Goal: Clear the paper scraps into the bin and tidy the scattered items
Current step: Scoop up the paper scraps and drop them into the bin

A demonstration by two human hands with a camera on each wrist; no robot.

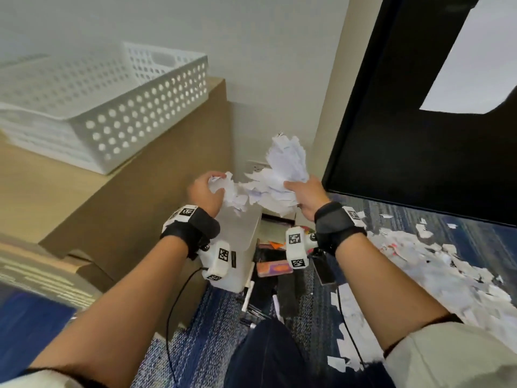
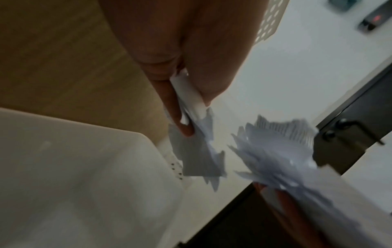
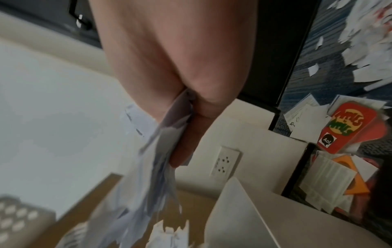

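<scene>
My left hand grips a small wad of white paper scraps above a white bin. In the left wrist view the fingers pinch those scraps over the bin's pale lid. To its right, my right hand holds a larger bunch of scraps that sticks upward. In the right wrist view this bunch hangs from the curled fingers near the bin lid.
A white perforated basket sits on a wooden cabinet at the left. At the right stands a black door. Many scraps litter the blue carpet. A red card box and orange pieces lie beside the bin.
</scene>
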